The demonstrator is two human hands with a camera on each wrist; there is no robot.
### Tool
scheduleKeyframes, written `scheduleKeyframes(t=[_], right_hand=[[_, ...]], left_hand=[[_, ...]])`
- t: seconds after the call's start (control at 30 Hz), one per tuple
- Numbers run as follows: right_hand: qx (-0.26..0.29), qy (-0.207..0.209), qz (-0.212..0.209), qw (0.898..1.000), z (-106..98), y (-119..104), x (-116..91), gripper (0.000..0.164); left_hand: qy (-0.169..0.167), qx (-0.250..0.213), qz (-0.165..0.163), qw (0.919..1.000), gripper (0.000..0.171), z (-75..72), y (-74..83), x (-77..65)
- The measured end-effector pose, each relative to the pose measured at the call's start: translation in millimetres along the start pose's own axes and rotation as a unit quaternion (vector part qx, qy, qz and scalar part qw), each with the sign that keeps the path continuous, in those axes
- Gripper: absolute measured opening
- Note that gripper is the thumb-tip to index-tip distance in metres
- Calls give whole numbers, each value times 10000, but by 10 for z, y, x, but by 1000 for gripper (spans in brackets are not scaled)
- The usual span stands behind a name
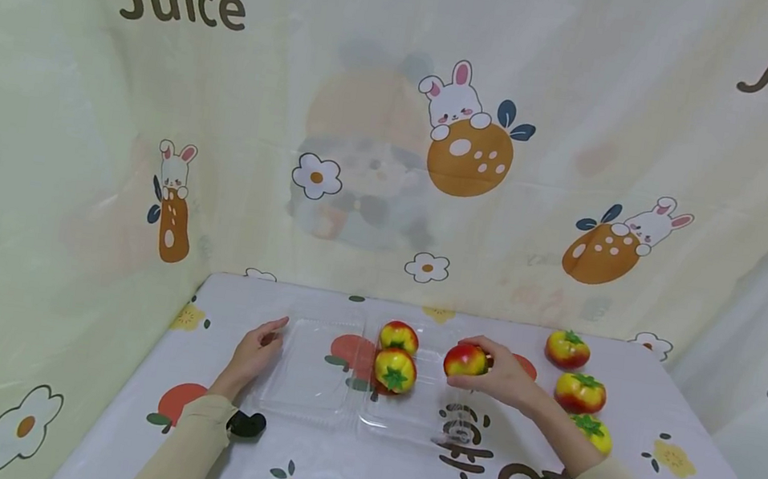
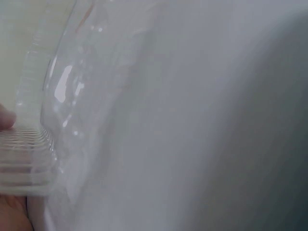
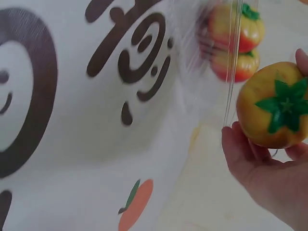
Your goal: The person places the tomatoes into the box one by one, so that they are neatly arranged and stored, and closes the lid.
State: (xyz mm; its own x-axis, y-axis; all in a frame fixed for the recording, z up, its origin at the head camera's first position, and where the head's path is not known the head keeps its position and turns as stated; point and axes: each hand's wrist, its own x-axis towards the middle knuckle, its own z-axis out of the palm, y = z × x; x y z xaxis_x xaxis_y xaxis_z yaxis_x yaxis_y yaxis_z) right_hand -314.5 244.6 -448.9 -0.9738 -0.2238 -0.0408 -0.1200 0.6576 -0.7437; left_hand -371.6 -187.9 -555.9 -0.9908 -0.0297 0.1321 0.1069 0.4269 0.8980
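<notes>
Noting one glossy, round red-and-yellow imitation fruit with a green leafy crown (image 1: 466,361) pinched in the right hand (image 1: 509,380), thumb on the near side and fingers on the far side — the gap between them just the fruit's width. It is held over the right part of the clear, ribbed plastic hinged box (image 1: 313,376); cannot tell whether it touches the plastic. The left hand (image 1: 256,352) is at the box's left rim, fingers loosely bent; the left wrist view shows skin above and below the ridged edge, so a light pinch is judged likely. Two matching red-and-yellow fruits (image 1: 395,371) sit touching in the right half of the box, and three loose fruits (image 1: 580,392) lie in a near-to-far row on the white printed tablecloth (image 1: 367,476) at right. Handling estimate: fruit probably light, firm-skinned, not easily bruised, but smooth enough to slip or roll. Best hold is opposed thumb and fingertips around the widest girth, clear of the crown, which may bend. Box looks thin, springy and light — liable to skid or crease if knocked; take it by the stiffer ribbed rim, pressing little on the walls.
</notes>
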Motion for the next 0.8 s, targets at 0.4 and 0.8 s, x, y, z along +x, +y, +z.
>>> scheduleKeyframes(t=[0.4,0.8], right_hand=[[-315,-49,146,9994,315,-262,-14,65],[-527,-144,223,9983,611,-396,-42,61]], left_hand=[[151,75,109,9998,42,0,-9,-8],[67,39,94,9999,42,-3,-28,5]])
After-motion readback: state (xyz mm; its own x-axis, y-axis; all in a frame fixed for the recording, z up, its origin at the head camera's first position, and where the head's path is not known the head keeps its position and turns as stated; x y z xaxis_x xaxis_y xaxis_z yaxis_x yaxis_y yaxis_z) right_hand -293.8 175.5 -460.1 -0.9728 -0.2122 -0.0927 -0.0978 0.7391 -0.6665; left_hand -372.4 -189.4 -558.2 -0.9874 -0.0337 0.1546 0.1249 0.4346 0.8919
